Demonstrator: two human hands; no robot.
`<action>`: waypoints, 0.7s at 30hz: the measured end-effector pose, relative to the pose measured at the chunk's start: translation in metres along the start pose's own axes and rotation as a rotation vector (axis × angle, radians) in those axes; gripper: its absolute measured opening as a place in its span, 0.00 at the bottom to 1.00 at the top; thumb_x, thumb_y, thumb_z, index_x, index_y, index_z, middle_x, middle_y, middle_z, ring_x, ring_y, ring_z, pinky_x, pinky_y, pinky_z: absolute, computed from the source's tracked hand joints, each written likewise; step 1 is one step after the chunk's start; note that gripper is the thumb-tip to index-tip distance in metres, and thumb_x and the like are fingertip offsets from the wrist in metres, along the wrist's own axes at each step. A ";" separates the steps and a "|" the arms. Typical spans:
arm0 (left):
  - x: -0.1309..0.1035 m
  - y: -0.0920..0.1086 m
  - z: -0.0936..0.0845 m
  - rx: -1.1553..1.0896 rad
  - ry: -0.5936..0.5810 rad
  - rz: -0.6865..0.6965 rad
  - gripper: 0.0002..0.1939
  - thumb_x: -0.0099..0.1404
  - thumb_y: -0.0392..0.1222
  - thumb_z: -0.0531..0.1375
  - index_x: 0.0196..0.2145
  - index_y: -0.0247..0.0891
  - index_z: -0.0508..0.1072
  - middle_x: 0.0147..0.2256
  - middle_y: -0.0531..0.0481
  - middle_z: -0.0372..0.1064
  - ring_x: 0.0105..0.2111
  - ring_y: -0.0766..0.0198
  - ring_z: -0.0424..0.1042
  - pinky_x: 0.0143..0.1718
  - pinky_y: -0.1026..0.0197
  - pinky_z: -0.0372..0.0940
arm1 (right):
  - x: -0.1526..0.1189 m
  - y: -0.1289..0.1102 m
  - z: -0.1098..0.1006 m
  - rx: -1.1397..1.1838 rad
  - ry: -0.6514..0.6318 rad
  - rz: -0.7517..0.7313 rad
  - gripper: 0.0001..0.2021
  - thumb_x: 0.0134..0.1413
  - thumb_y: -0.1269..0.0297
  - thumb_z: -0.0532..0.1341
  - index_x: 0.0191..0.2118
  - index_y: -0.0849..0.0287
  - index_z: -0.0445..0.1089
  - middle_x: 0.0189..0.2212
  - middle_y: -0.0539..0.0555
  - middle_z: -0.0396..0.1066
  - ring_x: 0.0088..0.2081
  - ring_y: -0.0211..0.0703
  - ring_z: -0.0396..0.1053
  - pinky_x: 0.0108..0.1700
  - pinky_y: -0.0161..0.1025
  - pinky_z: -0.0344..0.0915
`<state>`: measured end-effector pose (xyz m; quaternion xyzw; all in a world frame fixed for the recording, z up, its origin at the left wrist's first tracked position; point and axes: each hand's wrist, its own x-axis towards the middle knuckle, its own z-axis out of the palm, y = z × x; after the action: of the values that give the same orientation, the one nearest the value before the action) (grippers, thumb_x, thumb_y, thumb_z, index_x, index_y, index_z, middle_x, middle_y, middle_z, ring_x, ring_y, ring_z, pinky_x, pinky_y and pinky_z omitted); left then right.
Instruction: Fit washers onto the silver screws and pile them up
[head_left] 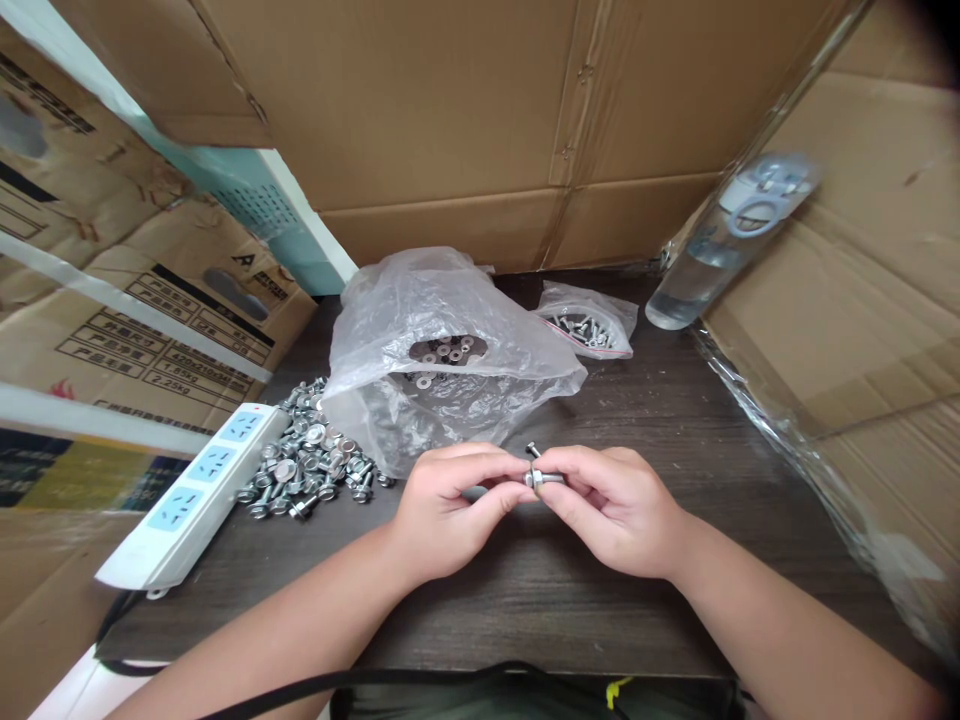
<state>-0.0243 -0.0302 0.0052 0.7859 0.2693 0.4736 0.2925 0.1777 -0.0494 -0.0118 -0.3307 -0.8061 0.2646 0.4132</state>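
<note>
My left hand [457, 505] and my right hand [619, 508] meet over the front middle of the dark table. Between their fingertips is a metal bolt [553, 478], lying roughly sideways with its shank toward the right. The left thumb and index finger pinch its head end; the right thumb and fingers close around the nut or collar area, partly hiding it. A smaller screw [533, 450] shows just beyond the fingertips; whether it is held or lies on the table I cannot tell. A heap of flanged bolts [307, 460] lies left of my left hand.
Behind the hands sits a crumpled plastic bag [442, 290] with washers showing through its opening. A small zip bag of screws [589, 325] lies further right. A white power strip [199, 490] borders the heap, and a water bottle [697, 265] stands by the cardboard wall [847, 260].
</note>
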 end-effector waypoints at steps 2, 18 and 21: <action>-0.001 0.000 0.000 0.013 -0.006 0.024 0.04 0.60 0.32 0.65 0.35 0.33 0.79 0.28 0.47 0.78 0.25 0.70 0.75 0.29 0.71 0.71 | 0.002 -0.002 0.000 0.005 -0.013 0.029 0.05 0.62 0.71 0.58 0.41 0.61 0.69 0.20 0.46 0.61 0.20 0.27 0.56 0.25 0.29 0.53; -0.001 0.000 -0.001 0.014 0.007 -0.042 0.05 0.59 0.32 0.65 0.35 0.33 0.80 0.29 0.46 0.78 0.27 0.69 0.76 0.29 0.71 0.71 | -0.002 0.000 -0.001 0.015 -0.021 0.052 0.11 0.61 0.71 0.59 0.48 0.59 0.68 0.19 0.44 0.59 0.19 0.27 0.54 0.23 0.27 0.52; -0.001 0.000 -0.001 0.007 0.004 -0.038 0.05 0.59 0.32 0.65 0.35 0.33 0.80 0.29 0.46 0.78 0.26 0.69 0.76 0.29 0.71 0.71 | -0.002 0.000 0.000 0.001 0.010 0.016 0.11 0.60 0.73 0.59 0.48 0.59 0.68 0.21 0.45 0.62 0.19 0.26 0.55 0.23 0.27 0.53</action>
<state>-0.0257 -0.0307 0.0053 0.7808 0.2865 0.4684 0.2982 0.1785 -0.0504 -0.0130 -0.3383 -0.8013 0.2666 0.4152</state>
